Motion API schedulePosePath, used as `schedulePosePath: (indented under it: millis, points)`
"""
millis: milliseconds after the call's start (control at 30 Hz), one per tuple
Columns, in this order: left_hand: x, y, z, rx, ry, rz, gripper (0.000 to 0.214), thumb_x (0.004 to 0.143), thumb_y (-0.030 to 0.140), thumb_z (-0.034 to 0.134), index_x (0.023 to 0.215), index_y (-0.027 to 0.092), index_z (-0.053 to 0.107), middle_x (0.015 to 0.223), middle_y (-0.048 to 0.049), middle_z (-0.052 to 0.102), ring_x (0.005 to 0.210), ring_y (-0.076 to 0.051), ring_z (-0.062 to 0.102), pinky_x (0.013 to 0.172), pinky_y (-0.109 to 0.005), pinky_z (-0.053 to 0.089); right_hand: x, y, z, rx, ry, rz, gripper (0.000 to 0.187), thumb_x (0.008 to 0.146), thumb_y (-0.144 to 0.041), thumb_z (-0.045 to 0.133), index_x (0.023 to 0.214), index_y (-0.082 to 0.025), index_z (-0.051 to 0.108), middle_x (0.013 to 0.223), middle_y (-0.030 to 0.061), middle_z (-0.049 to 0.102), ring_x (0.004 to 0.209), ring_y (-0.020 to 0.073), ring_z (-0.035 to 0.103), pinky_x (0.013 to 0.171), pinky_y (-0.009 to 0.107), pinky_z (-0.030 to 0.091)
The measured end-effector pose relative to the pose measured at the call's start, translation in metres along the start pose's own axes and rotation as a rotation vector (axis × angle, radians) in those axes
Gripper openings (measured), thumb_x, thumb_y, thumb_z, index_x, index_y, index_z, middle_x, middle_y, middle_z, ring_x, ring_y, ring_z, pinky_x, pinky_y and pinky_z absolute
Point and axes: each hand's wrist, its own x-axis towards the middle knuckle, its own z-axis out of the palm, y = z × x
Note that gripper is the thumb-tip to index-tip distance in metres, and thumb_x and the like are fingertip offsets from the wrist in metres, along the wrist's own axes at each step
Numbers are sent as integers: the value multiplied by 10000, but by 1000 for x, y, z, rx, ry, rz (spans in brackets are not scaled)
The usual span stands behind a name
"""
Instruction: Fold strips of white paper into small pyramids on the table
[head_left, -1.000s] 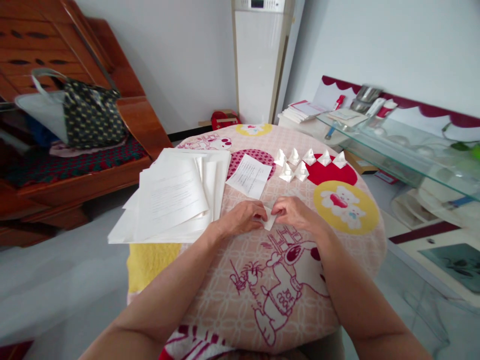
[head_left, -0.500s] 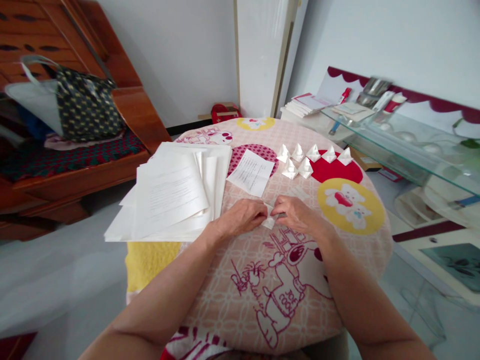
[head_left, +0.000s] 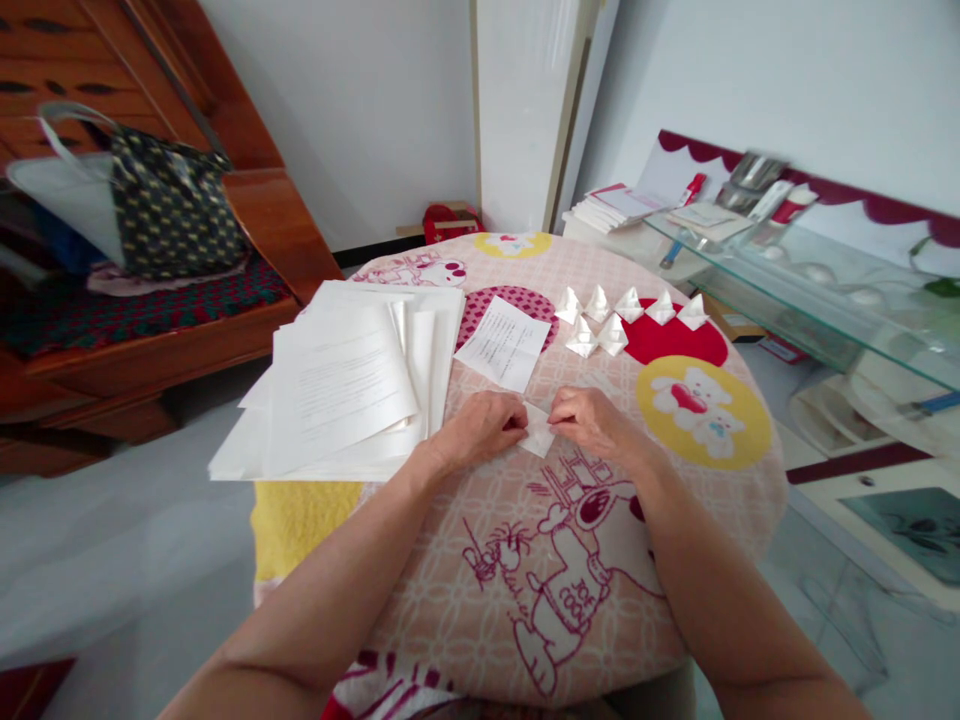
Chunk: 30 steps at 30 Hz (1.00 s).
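A small folded square of white paper (head_left: 538, 432) lies between my hands, one corner pointing toward me. My left hand (head_left: 484, 428) is closed with its fingertips on the left edge of the paper. On the opposite side my right hand (head_left: 592, 420) pinches the right edge. Beyond them, several small white folded paper boats (head_left: 582, 337) stand in two rows on the patterned tablecloth (head_left: 480, 530). A creased printed sheet (head_left: 504, 343) lies flat just past my left hand.
At the left of the round table is a stack of white paper (head_left: 337, 390), partly printed. A glass shelf (head_left: 795, 290) with cups and papers stands right of the table. A wooden bench (head_left: 262, 230) holding a dark patterned bag (head_left: 176, 205) is at the left.
My fingers have drawn apart slightly toward the paper's left and right edges, so more of the folded square shows. The boats and the paper stack stay where they were.
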Motion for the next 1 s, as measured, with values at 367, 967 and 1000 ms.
schedulePosePath:
  millis: [367,967,1000]
  points:
    - [6,-2,6,-27,79,-212,202,865,212,603,682,169,678,604,9,626,582,-125,514,590,-261,331,2,0,1,179,23,341,147,855,-180,668,726,-162,734,579,-21,610,537,114,526,554,246,339]
    - [9,7,10,205,22,-464,245,921,356,626,844,172,769,806,-83,732,819,-224,680,740,-304,478,15,-2,13,60,104,480,179,858,-205,701,684,-160,705,567,-8,594,559,120,507,557,258,321]
    - [9,8,10,207,12,-473,248,926,358,621,871,171,774,832,-89,740,845,-229,687,759,-307,486,16,-1,14,46,116,479,180,855,-206,705,681,-159,709,569,-8,593,563,121,503,560,261,318]
